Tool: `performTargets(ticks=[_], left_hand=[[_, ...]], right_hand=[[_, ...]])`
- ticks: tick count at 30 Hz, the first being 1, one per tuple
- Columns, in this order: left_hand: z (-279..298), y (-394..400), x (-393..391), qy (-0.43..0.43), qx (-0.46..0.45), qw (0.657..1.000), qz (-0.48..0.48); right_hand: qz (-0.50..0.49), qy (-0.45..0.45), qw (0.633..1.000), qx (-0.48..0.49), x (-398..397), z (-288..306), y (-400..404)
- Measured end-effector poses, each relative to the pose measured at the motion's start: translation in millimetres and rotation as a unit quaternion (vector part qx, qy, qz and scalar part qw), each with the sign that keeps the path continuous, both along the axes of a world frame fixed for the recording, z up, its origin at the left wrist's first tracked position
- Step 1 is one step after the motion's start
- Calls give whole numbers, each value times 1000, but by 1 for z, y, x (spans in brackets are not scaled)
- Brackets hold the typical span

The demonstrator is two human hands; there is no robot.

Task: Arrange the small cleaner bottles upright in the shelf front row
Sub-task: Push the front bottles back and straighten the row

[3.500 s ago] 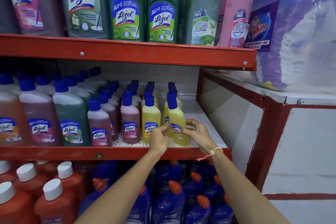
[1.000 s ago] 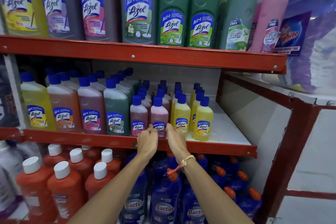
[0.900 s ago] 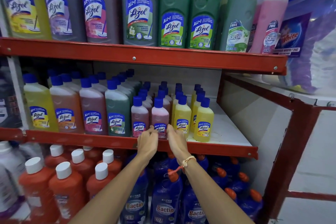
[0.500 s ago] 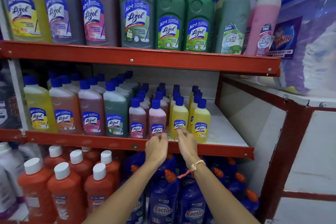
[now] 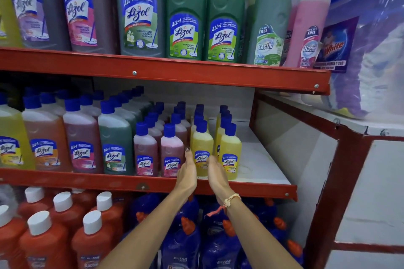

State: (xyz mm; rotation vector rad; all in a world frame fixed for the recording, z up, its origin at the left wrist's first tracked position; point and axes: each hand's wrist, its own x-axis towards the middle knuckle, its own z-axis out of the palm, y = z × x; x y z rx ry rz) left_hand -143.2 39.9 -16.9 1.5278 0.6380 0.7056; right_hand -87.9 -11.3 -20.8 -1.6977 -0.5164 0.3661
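On the middle shelf (image 5: 87,181) of a red metal rack, larger Lizol bottles (image 5: 80,137) in yellow, orange, maroon and green stand along the left of the front row, each with a blue cap. Next to them, four small cleaner bottles line the front edge, all upright: a maroon bottle (image 5: 145,150), a pink bottle (image 5: 171,148), then two yellow ones. Further rows of small blue-capped bottles (image 5: 181,111) run back behind them.

A person's left hand (image 5: 187,172) is flat and upright, fingers extended and together, pressed against the left side of the first yellow bottle (image 5: 202,148), in the narrow gap between it and the pink one; a dark-painted nail shows at the tip. The right hand (image 5: 217,173), likewise held flat with fingers straight, lies along that bottle's right side, between it and the second yellow bottle (image 5: 229,150). The bottle sits sandwiched between the two palms, neither hand curling around it. A pale band with a pink cord (image 5: 231,200) circles the right wrist.

To the right of the yellow pair, the white shelf board (image 5: 262,164) lies bare up to the rack's side panel. Above, big Lizol and Bactin containers (image 5: 185,17) crowd the top shelf; below, orange bottles with white caps (image 5: 43,236) and dark blue Bactin bottles (image 5: 181,242) fill the bottom tier.
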Motion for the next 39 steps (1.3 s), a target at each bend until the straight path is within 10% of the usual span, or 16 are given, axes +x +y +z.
performTargets(ticks=[39], left_hand=[[-2,-15,-35,58,39,996,53]], right_hand=[[-28,-27,999,19,-30,2,-34]])
